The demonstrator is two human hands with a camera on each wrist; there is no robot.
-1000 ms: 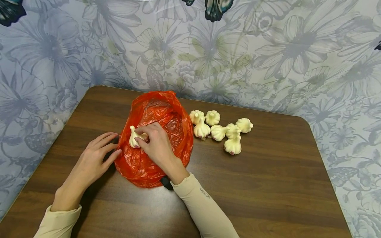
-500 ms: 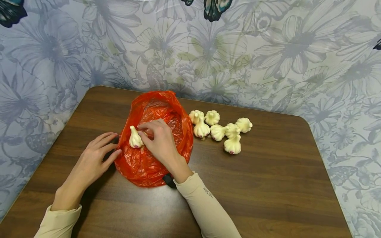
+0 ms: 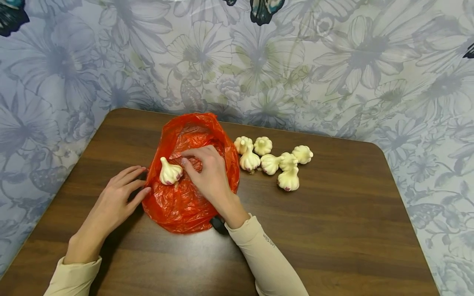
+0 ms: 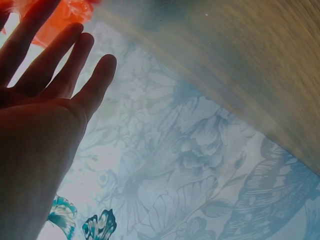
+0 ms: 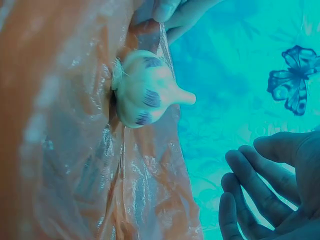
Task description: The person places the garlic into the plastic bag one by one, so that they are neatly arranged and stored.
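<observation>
Grip apart on the right hand (image 3: 211,174), drawn back just beside the garlic bulb (image 3: 171,172) (pinched round it a second ago). Now standing unheld, stem up, on the open red bag (image 3: 181,209); so, apparently set down. At the bag's edge, with fingers extended: the left hand (image 3: 116,197). On the surface (image 3: 352,213) nearby, more bulbs (image 3: 270,164). On the right sleeve (image 3: 272,257), small print, probably "Lets Slim"; elsewhere, nothing readable.
</observation>
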